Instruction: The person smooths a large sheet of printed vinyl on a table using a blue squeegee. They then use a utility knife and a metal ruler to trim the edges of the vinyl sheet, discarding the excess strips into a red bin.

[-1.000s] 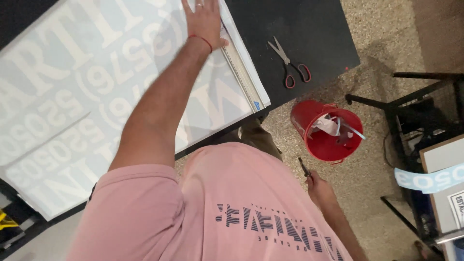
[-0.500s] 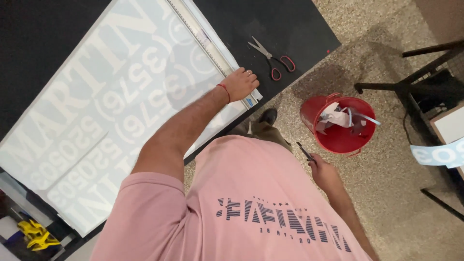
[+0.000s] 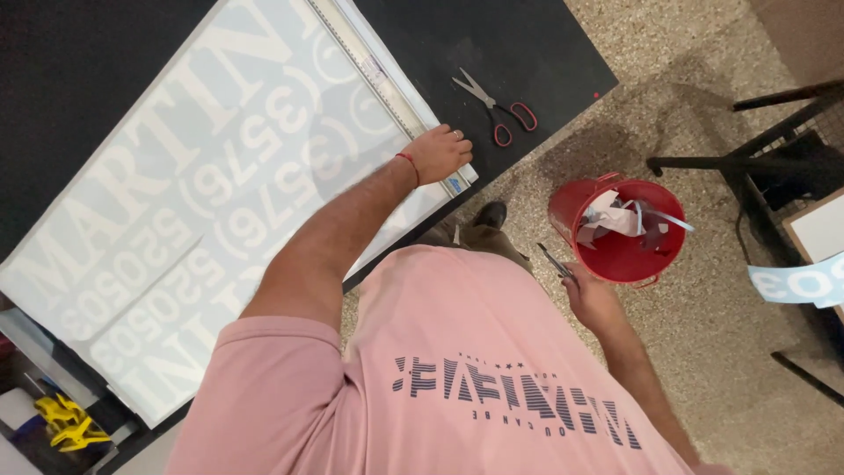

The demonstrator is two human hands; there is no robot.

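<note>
On the black worktable [image 3: 527,53], left hand [image 3: 440,154] has slid down from the sheet's far end to its near corner since a second ago. It lies flat, fingers loosely spread, gripping nothing, pressing the large white vinyl lettering sheet [image 3: 220,202] beside the long metal ruler [image 3: 369,66]. Right hand [image 3: 589,295] hangs off-table, closed around a thin dark blade tool [image 3: 556,262], near the red plastic scrap bucket [image 3: 620,230]. Red-handled scissors [image 3: 497,110] lie untouched just beyond the left hand.

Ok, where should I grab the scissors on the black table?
Take the scissors by the red loop handles, which point toward the table's near edge; come in from that edge. The blades are open and point away, and the scissors lie flat, clear of the ruler.
</note>
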